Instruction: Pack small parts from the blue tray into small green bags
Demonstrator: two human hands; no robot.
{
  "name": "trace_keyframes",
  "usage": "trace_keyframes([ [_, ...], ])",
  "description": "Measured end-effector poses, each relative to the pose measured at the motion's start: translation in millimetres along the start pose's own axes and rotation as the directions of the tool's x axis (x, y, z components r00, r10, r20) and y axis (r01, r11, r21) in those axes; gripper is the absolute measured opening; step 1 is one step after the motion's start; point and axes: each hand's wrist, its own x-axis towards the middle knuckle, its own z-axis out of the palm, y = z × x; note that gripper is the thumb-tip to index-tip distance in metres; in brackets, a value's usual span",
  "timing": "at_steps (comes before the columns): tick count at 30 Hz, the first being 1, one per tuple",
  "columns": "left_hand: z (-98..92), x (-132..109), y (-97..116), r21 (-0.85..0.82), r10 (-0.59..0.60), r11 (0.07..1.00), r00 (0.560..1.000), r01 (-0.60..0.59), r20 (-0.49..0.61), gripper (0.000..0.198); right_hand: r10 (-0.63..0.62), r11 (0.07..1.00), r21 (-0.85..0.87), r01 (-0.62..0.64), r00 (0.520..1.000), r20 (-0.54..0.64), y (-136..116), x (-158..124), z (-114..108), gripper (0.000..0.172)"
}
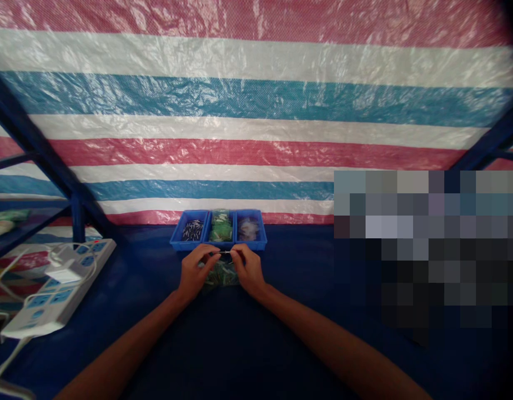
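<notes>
1. Well to the left of the left hand, a white power strip (pixel 60 297) with blue sockets lies slanted, a white charger (pixel 67 265) on it and white cables around it.
2. Just beyond the left hand stands the left blue bin (pixel 185 246), holding many small, slim pieces (pixel 193 229), dark and silvery.
3. The left hand (pixel 197 270) has its thumb and fingertips pinched at the left end of a thin piece (pixel 225 252).
4. Beyond the gap between the hands is the middle blue bin (pixel 221 244), with green bundles (pixel 221 225) in it.
5. The thin piece lies roughly level between the two hands, nearer the wearer than the bins.
6. Below it, partly hidden by the hands, sits a greenish heap (pixel 221 273); its details are too dark to tell.
7. The right hand (pixel 250 270) is closed in a pinch at the right end of the thin piece.
8. Just beyond the right hand is the right blue bin (pixel 254 245), holding pale, translucent items (pixel 249 229).
9. Under both hands spreads the dark blue bench (pixel 223 339); beyond them hangs a striped sheet (pixel 223 128).
</notes>
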Motion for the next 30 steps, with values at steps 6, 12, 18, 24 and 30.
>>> trace_keyframes([
  [6,-2.1,2.4,1.5,-0.138,-0.053,0.989,0.998,0.055,0.014,0.012,-0.029,1.0,0.008,0.028,0.999,0.023,-2.9,1.6,0.1,0.021],
  [12,-2.7,2.1,5.2,-0.265,-0.188,0.948,0.982,0.175,-0.023,0.013,-0.054,0.998,0.032,0.055,0.998,-0.026,-4.9,2.3,0.1,0.024],
  [18,-0.5,1.1,0.1,-0.162,-0.166,0.972,0.986,0.168,0.021,0.016,-0.035,0.999,0.035,0.036,0.999,-0.02,-5.9,2.2,-0.2,0.026],
  [24,-1.7,3.9,3.9,0.097,-0.009,0.995,0.998,0.004,0.055,0.029,-0.028,0.999,0.032,0.03,0.999,-0.035,-8.6,2.2,-1.5,0.027],
  [30,-2.6,4.5,1.1,0.13,0.017,0.991,0.997,-0.027,0.077,0.029,-0.034,0.999,0.037,0.035,0.999,-0.035,-8.5,2.1,-1.1,0.026],
])
